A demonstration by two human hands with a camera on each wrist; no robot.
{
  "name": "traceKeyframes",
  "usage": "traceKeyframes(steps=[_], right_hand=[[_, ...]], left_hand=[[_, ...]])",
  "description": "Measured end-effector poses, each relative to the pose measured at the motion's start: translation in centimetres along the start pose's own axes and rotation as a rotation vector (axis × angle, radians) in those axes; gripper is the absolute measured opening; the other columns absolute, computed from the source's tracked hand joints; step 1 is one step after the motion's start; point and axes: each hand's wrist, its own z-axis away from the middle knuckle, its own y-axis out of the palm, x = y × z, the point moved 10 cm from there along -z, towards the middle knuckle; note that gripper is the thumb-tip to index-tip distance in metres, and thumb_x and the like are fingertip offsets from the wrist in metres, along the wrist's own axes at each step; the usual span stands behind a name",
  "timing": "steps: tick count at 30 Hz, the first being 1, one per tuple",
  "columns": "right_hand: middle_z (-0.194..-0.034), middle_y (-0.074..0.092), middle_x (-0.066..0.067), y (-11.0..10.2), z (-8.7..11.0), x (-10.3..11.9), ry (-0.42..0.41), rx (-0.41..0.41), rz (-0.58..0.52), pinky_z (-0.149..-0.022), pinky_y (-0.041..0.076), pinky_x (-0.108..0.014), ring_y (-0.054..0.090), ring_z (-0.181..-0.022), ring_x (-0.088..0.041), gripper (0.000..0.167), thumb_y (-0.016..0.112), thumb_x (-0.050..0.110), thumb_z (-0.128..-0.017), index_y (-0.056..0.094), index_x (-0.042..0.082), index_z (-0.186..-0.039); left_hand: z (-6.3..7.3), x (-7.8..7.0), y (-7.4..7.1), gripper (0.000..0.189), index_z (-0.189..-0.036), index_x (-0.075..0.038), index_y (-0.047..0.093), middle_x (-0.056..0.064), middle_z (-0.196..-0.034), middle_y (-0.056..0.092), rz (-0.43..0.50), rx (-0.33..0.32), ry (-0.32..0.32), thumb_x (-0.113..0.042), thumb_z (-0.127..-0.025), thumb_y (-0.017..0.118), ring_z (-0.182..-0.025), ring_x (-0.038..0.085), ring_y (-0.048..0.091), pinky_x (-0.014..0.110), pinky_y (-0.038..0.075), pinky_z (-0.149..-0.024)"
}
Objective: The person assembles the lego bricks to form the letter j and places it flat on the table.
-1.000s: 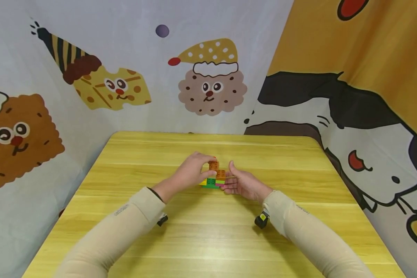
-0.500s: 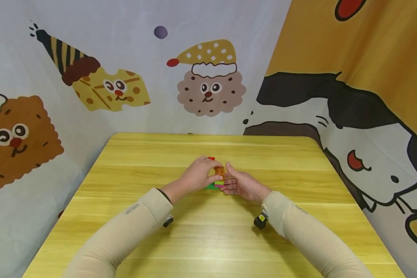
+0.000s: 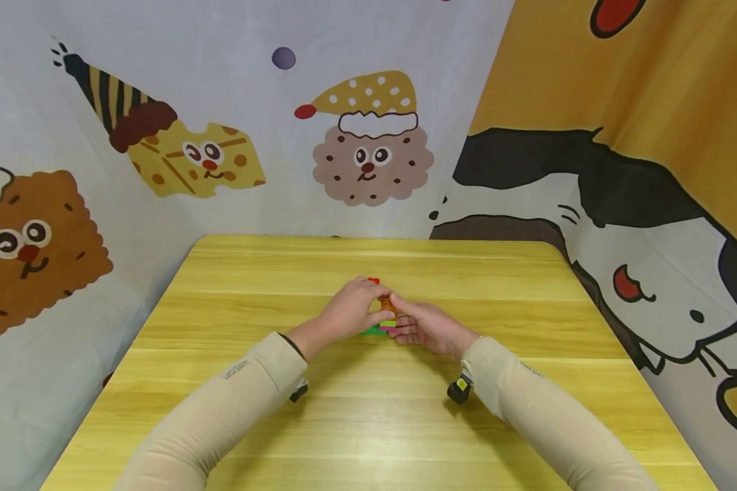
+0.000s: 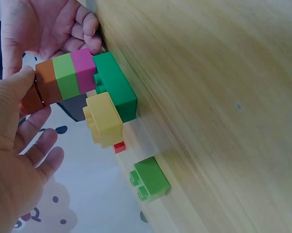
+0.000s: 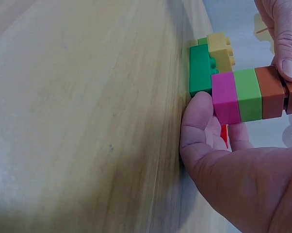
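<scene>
Nearest, two beige sleeves (image 3: pixel 239 382) reach forward over the wood-grain bench (image 3: pixel 374 423), a small black device (image 3: pixel 460 389) under each wrist. The block stack stands upright near the middle of the bench, between the hands.

Left hand (image 3: pixel 350 310): fingers and thumb pinching the upper orange block (image 4: pixel 31 101). Right hand (image 3: pixel 430 327): fingers bent, touching the right side of the stack low down, thumb raised beside the orange blocks; whether it grips cannot be told.

From the top, the stack shows the upper orange block, a lower orange block (image 4: pixel 49 81), a lime block (image 4: pixel 66 75) and a pink block (image 4: pixel 83 70). A thin dark line separates the two orange blocks. The pink block is at the right end of a dark green block (image 4: pixel 118 90); a yellow block (image 4: pixel 107 121) is toward its left end.

A loose light green block (image 4: pixel 153 177) lies to the left, apart. Farther, a red block (image 3: pixel 374 280) is partly hidden. Farthest, a cartoon-printed cloth (image 3: pixel 221 54) rises behind the bench.
</scene>
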Motion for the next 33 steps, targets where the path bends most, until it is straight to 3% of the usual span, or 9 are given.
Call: traceKeyframes(steps=[8,13,19,24,33], right_hand=[[-0.116,0.075,-0.004,0.08,0.02,0.01,0.013,-0.013,0.01,-0.095,0.061,-0.038,0.071,-0.11,-0.026,0.068,0.058,0.065,-0.104,0.063,0.01,-0.144],[-0.117,0.076,-0.006,0.11,-0.03,0.08,0.01,-0.015,0.011,-0.094,0.061,-0.037,0.072,-0.108,-0.025,0.068,0.059,0.064,-0.104,0.064,0.008,-0.142],[-0.109,0.078,-0.004,-0.05,-0.18,0.34,-0.006,-0.031,0.026,-0.092,0.06,-0.035,0.073,-0.103,-0.023,0.061,0.061,0.059,-0.105,0.068,0.007,-0.135],[-0.101,0.075,-0.003,-0.19,-0.14,0.76,-0.044,-0.048,0.049,-0.091,0.06,-0.033,0.072,-0.097,-0.021,0.056,0.065,0.054,-0.104,0.071,0.003,-0.126],[-0.103,0.076,-0.004,-0.14,0.08,0.84,-0.047,-0.038,0.04,-0.093,0.06,-0.034,0.072,-0.098,-0.022,0.056,0.065,0.053,-0.104,0.071,0.003,-0.128]], left_hand=[[0.04,0.08,0.06,0.04,-0.13,-0.013,0.075,0.001,-0.12,0.078,-0.003,0.007,-0.008,-0.041,-0.101,0.076,-0.109,0.021,0.065,0.042,0.054,-0.105],[0.05,-0.03,-0.08,0.038,-0.128,-0.011,0.075,0.002,-0.119,0.079,0.005,0.005,-0.001,-0.037,-0.1,0.077,-0.108,0.022,0.065,0.045,0.051,-0.113],[0.16,-0.05,-0.11,0.038,-0.127,-0.012,0.076,0.002,-0.12,0.078,0.016,0.001,-0.002,-0.037,-0.099,0.078,-0.11,0.022,0.065,0.042,0.055,-0.104],[0.1,0.0,-0.11,0.039,-0.128,-0.012,0.077,0.004,-0.126,0.077,0.015,-0.017,-0.004,-0.038,-0.098,0.079,-0.12,0.025,0.066,0.043,0.054,-0.11],[-0.02,-0.01,0.1,0.039,-0.128,-0.013,0.077,0.002,-0.12,0.078,0.026,-0.008,-0.013,-0.038,-0.098,0.079,-0.111,0.026,0.067,0.044,0.054,-0.104]])
